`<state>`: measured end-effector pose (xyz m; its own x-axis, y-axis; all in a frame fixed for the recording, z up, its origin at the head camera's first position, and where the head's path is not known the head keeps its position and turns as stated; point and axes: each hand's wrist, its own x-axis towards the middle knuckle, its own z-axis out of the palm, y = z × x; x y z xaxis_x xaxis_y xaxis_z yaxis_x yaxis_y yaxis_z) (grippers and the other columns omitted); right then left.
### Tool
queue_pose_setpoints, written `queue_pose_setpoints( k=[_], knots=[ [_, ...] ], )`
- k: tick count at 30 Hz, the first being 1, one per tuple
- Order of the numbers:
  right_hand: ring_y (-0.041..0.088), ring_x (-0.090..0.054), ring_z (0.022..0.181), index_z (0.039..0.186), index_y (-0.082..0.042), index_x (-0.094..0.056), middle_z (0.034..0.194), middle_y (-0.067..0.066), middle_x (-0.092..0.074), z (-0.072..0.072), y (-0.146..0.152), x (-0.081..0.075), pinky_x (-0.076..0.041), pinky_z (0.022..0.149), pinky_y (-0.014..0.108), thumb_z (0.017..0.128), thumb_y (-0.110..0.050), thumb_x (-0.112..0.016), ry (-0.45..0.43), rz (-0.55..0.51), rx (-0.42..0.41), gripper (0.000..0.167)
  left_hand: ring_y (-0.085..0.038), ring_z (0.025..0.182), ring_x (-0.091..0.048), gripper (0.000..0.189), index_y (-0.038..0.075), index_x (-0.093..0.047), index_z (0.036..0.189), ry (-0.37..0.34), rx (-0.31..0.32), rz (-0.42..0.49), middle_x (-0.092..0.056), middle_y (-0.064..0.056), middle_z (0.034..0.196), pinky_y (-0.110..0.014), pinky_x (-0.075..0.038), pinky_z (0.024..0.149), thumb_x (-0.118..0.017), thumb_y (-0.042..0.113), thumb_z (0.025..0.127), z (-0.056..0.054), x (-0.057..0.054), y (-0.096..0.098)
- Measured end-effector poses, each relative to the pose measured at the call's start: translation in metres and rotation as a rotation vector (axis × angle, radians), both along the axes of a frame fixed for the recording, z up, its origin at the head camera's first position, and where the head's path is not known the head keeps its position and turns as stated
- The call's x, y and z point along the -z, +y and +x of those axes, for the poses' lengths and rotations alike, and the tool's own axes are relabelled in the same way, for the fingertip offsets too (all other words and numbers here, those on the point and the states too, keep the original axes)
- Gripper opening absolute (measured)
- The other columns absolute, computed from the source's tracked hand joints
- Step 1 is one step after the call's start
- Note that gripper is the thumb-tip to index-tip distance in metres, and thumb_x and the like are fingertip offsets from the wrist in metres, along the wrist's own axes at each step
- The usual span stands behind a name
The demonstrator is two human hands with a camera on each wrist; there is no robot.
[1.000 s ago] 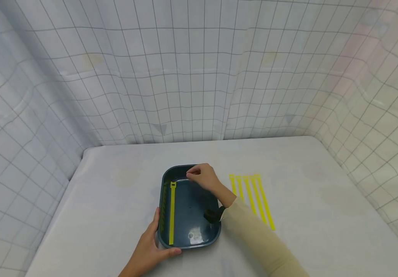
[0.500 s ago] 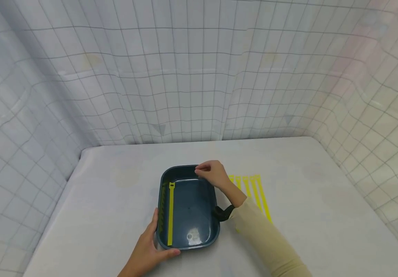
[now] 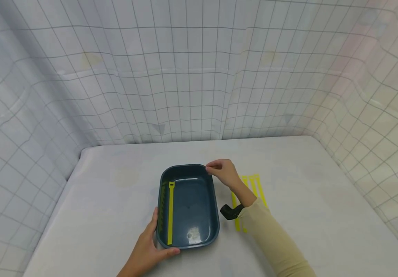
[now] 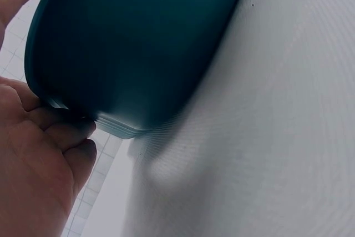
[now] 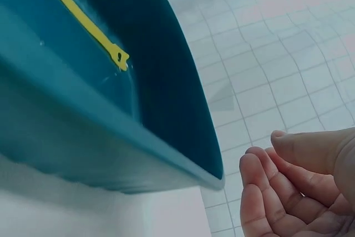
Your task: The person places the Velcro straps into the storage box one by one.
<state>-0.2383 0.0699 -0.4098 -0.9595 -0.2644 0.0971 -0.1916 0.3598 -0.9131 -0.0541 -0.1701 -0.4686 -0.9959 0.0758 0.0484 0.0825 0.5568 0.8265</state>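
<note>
A dark teal tray (image 3: 193,209) with rounded corners stands on the white table. Inside it, along the left side, lies one yellow hook-and-loop cable tie (image 3: 170,213), its slotted head at the far end. My left hand (image 3: 147,246) grips the tray's near left corner, thumb at the near rim and fingers along the left wall; in the left wrist view those fingers curl at the rim. At the far right corner hovers my right hand (image 3: 223,173), with nothing visible in it. The right wrist view has its thumb (image 5: 310,148) apart from the loosely bent fingers.
Several more yellow cable ties (image 3: 262,188) lie side by side right of the tray, partly hidden under my right forearm. A black wrist-worn device (image 3: 231,212) sits at that sleeve's cuff. Grid-patterned white curtains (image 3: 192,77) surround the table's back and sides.
My right hand has moved from above the tray rightward to its far right corner, and the forearm now covers more of the ties. The left hand keeps its grip.
</note>
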Motion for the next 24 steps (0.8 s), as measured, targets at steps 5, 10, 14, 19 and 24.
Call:
queue_pose_setpoints(
  k=[5, 10, 14, 19, 24],
  knots=[
    [0.021, -0.065, 0.078, 0.1, 0.006, -0.067, 0.088, 0.011, -0.068, 0.0, 0.007, 0.003, -0.051, 0.075, 0.034, 0.086, -0.011, -0.065, -0.028, -0.034, 0.007, 0.022, -0.038, 0.132, -0.021, 0.122, 0.001, -0.005, 0.147, 0.001, 0.003, -0.003, -0.013, -0.019, 0.15, -0.056, -0.026, 0.099, -0.083, 0.04, 0.062, 0.0, 0.0, -0.001],
    [0.02, -0.064, 0.078, 0.1, 0.005, -0.067, 0.088, 0.01, -0.068, -0.002, 0.017, 0.006, -0.05, 0.073, 0.032, 0.087, -0.011, -0.064, -0.039, -0.016, 0.038, 0.021, -0.037, 0.133, -0.02, 0.122, 0.002, -0.005, 0.147, -0.011, 0.002, 0.006, -0.013, -0.018, 0.15, -0.056, -0.025, 0.1, -0.083, 0.041, 0.062, 0.0, 0.0, -0.001],
    [0.02, -0.064, 0.077, 0.101, 0.007, -0.066, 0.088, 0.012, -0.068, -0.004, 0.025, 0.009, -0.051, 0.074, 0.032, 0.087, -0.009, -0.063, -0.048, -0.024, 0.046, 0.022, -0.038, 0.133, -0.019, 0.122, 0.002, -0.005, 0.147, -0.014, 0.002, 0.009, -0.013, -0.018, 0.15, -0.056, -0.025, 0.1, -0.083, 0.041, 0.062, 0.0, -0.001, -0.001],
    [0.023, -0.064, 0.079, 0.1, 0.008, -0.066, 0.089, 0.014, -0.067, -0.005, 0.033, 0.012, -0.051, 0.075, 0.033, 0.087, -0.009, -0.063, -0.045, -0.007, 0.048, 0.021, -0.038, 0.133, -0.019, 0.122, 0.001, -0.005, 0.146, -0.008, 0.003, 0.012, -0.013, -0.018, 0.15, -0.056, -0.025, 0.1, -0.084, 0.04, 0.062, 0.0, -0.001, -0.001],
    [0.024, -0.064, 0.081, 0.102, 0.008, -0.065, 0.091, 0.015, -0.067, -0.006, 0.041, 0.017, -0.05, 0.076, 0.034, 0.087, -0.009, -0.064, -0.07, 0.024, 0.077, 0.023, -0.037, 0.133, -0.019, 0.122, 0.0, -0.005, 0.146, -0.012, 0.004, 0.017, -0.012, -0.018, 0.15, -0.055, -0.024, 0.1, -0.083, 0.04, 0.062, 0.0, -0.001, 0.0]
  ],
)
